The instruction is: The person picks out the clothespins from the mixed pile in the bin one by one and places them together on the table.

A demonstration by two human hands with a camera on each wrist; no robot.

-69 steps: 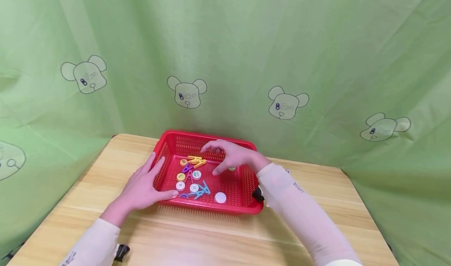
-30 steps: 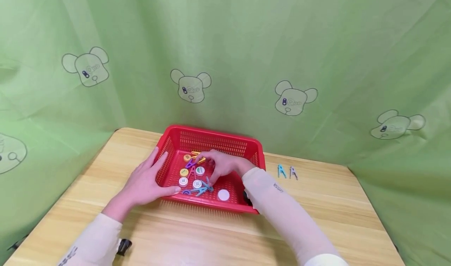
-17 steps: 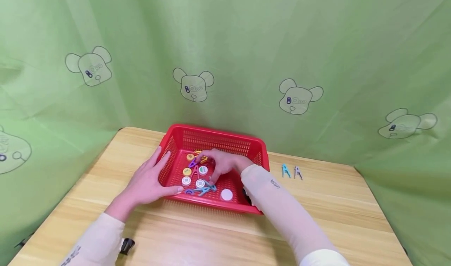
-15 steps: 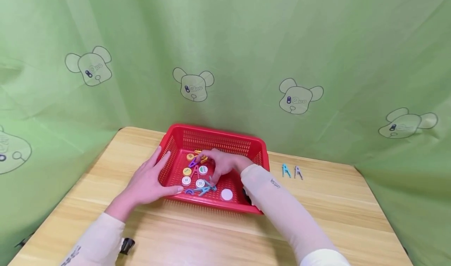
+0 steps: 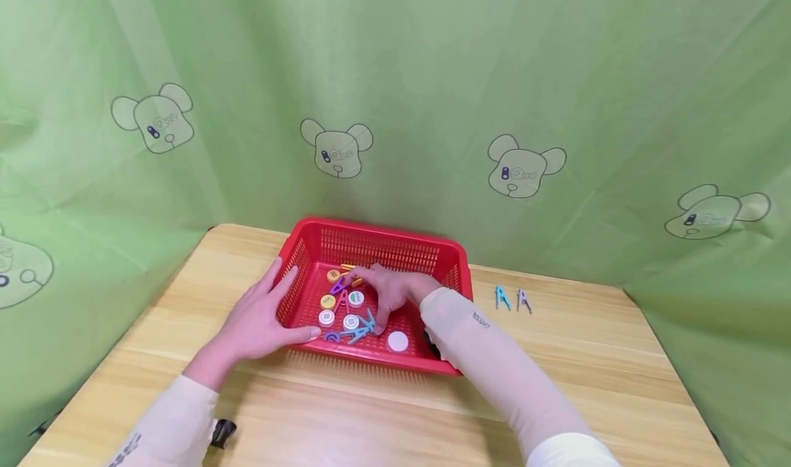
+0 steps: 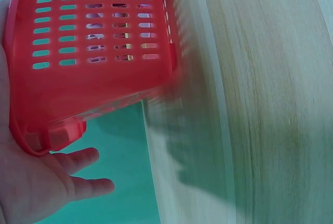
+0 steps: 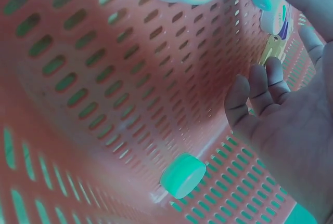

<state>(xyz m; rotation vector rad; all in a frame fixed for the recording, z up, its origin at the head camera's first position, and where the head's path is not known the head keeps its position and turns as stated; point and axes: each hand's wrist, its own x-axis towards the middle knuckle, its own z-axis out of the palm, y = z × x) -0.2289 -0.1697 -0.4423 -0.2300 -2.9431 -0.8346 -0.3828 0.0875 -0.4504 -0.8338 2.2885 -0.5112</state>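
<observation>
Counter stretches right of the red basket, the left hand spread against its left rim, the right hand inside, thumb and fingers apart beside blue clips

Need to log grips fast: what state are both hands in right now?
Left hand: open, straight fingers against the red basket.
Right hand: open inside the basket, thumb beside a light-blue clip; contact unclear.
</observation>
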